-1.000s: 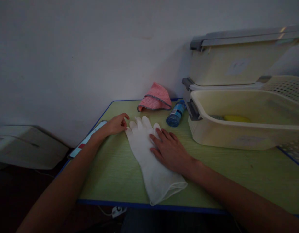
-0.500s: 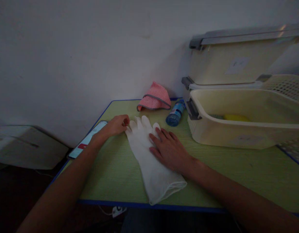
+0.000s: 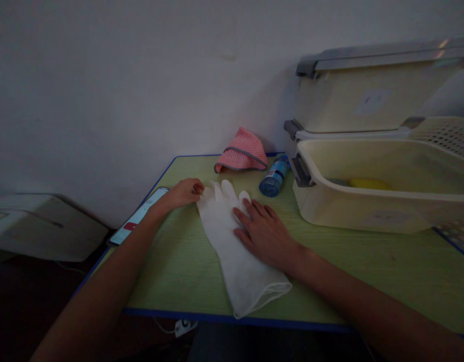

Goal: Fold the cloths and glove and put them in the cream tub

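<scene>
A white translucent rubber glove (image 3: 226, 241) lies flat on the green table, its fingers away from me and its cuff near the front edge. My left hand (image 3: 185, 192) is closed at the tip of the glove's leftmost finger, thumb and fingertips pinched there. Flat across the palm and right side of the glove rests my right hand (image 3: 267, 234), fingers stretched out and holding nothing.
A phone (image 3: 137, 216) lies by the table's left edge. Behind the glove are a crumpled pink cloth (image 3: 244, 151) and a blue bottle (image 3: 274, 177) on its side. An uncovered cream bin (image 3: 367, 208) with something yellow inside stands right, before a lidded box (image 3: 352, 95).
The left fingertips have shifted slightly at the glove's finger. My right hand stays on the glove, and the whole view has moved a little.
</scene>
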Action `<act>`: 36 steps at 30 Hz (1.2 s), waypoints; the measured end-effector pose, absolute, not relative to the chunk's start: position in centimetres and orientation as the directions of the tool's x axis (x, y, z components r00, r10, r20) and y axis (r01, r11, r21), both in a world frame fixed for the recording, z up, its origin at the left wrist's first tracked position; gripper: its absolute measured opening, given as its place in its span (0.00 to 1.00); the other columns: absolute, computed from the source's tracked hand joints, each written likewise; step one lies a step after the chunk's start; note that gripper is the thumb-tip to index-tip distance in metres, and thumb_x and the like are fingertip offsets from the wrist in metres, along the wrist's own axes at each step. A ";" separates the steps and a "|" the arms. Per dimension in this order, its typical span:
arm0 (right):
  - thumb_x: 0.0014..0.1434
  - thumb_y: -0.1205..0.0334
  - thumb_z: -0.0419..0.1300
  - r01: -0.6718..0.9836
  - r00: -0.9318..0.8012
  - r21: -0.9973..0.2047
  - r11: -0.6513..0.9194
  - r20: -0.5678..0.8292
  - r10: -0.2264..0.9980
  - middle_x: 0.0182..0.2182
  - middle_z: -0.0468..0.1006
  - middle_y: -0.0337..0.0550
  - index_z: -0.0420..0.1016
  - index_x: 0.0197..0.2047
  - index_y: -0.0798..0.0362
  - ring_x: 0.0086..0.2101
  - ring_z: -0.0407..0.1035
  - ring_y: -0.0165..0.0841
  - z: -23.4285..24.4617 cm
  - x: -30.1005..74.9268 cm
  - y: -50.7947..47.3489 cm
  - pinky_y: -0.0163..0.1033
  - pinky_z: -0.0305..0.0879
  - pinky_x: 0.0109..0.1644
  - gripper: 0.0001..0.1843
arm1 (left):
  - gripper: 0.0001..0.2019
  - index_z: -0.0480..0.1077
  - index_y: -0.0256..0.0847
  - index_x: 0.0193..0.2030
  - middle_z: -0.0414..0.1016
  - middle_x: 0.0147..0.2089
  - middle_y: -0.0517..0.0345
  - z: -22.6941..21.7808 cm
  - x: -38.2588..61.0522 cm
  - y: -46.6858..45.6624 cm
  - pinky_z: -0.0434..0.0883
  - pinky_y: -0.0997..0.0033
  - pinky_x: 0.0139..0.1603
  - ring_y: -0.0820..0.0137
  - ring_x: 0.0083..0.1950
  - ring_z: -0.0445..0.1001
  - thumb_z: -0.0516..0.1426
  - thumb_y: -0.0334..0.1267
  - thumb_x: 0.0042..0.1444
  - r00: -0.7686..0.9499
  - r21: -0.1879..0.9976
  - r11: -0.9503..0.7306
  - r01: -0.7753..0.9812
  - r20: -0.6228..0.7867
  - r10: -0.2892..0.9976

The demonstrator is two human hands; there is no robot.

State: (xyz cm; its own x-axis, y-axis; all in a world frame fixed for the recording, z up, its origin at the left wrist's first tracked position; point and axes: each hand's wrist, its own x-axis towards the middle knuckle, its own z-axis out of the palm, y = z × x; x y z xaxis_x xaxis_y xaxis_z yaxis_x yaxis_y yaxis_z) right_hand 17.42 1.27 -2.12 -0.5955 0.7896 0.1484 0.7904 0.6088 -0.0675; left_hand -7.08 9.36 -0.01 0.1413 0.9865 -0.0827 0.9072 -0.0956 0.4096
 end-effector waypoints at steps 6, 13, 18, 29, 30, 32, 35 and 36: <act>0.63 0.54 0.46 0.790 -0.597 -0.067 0.610 0.147 0.789 0.61 0.56 0.59 0.60 0.60 0.55 0.59 0.53 0.50 -2.2 17.4 1.3 0.55 0.52 0.59 0.25 | 0.14 0.70 0.32 0.35 0.75 0.35 0.51 -0.1 -7.5 9.4 0.70 0.71 0.35 0.66 0.35 0.74 0.55 0.32 0.37 0.125 0.411 -0.084 0.908 -0.074 0.989; 0.63 0.54 0.46 0.787 -0.599 -0.074 0.613 0.151 0.787 0.61 0.57 0.58 0.60 0.60 0.55 0.59 0.53 0.50 -2.1 17.5 1.2 0.55 0.52 0.58 0.25 | 0.08 0.74 0.36 0.26 0.76 0.27 0.56 -0.1 -7.5 9.5 0.69 0.72 0.35 0.68 0.31 0.74 0.54 0.31 0.39 0.152 0.407 -0.095 0.909 -0.111 0.982; 0.63 0.54 0.46 0.787 -0.598 -0.075 0.612 0.151 0.787 0.61 0.57 0.59 0.60 0.60 0.55 0.58 0.54 0.50 -2.0 17.5 1.2 0.55 0.52 0.58 0.25 | 0.09 0.77 0.37 0.28 0.79 0.28 0.56 0.0 -7.8 9.6 0.69 0.73 0.37 0.67 0.32 0.75 0.55 0.31 0.40 0.174 0.414 -0.111 0.903 -0.118 0.978; 0.63 0.55 0.47 0.788 -0.598 -0.066 0.612 0.151 0.787 0.61 0.57 0.59 0.61 0.60 0.56 0.58 0.54 0.49 -2.1 17.5 1.3 0.55 0.51 0.58 0.24 | 0.13 0.76 0.33 0.31 0.78 0.29 0.54 0.8 -7.7 10.5 0.66 0.76 0.32 0.70 0.31 0.73 0.51 0.35 0.45 0.189 0.422 -0.102 0.901 -0.168 0.968; 0.63 0.55 0.47 0.788 -0.599 -0.065 0.613 0.152 0.786 0.61 0.57 0.59 0.61 0.60 0.56 0.58 0.54 0.50 -2.1 17.5 1.3 0.55 0.52 0.58 0.25 | 0.13 0.75 0.32 0.29 0.76 0.27 0.53 0.6 -7.4 11.1 0.65 0.76 0.29 0.70 0.28 0.71 0.51 0.37 0.46 0.176 0.417 -0.093 0.904 -0.164 0.971; 0.63 0.55 0.46 0.786 -0.600 -0.064 0.614 0.155 0.784 0.61 0.57 0.60 0.61 0.60 0.56 0.58 0.54 0.50 -2.0 17.5 1.2 0.55 0.52 0.58 0.25 | 0.14 0.74 0.32 0.24 0.72 0.20 0.55 0.3 -7.1 12.2 0.61 0.76 0.24 0.71 0.23 0.67 0.52 0.41 0.46 0.160 0.410 -0.082 0.909 -0.162 0.974; 0.63 0.55 0.46 0.785 -0.602 -0.066 0.616 0.153 0.784 0.61 0.57 0.59 0.60 0.60 0.56 0.58 0.54 0.50 -2.0 17.5 1.2 0.55 0.52 0.58 0.25 | 0.13 0.71 0.34 0.17 0.65 0.14 0.60 -0.2 -6.8 13.5 0.58 0.76 0.22 0.74 0.19 0.62 0.56 0.42 0.41 0.165 0.409 -0.087 0.908 -0.160 0.973; 0.63 0.55 0.46 0.785 -0.602 -0.067 0.616 0.150 0.784 0.61 0.57 0.59 0.60 0.60 0.55 0.58 0.53 0.49 -2.0 17.5 1.2 0.55 0.51 0.58 0.25 | 0.11 0.71 0.35 0.16 0.64 0.13 0.62 -0.3 -6.8 13.7 0.57 0.76 0.22 0.75 0.19 0.61 0.57 0.41 0.40 0.169 0.413 -0.090 0.906 -0.158 0.973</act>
State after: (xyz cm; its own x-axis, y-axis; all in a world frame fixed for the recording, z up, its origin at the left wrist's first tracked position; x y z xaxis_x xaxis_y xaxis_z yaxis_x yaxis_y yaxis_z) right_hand 17.47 1.20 -2.04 -0.6022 0.7842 0.1496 0.7852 0.6156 -0.0665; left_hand -6.85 13.69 -0.29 0.1691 0.9728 -0.1582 0.9062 -0.0904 0.4130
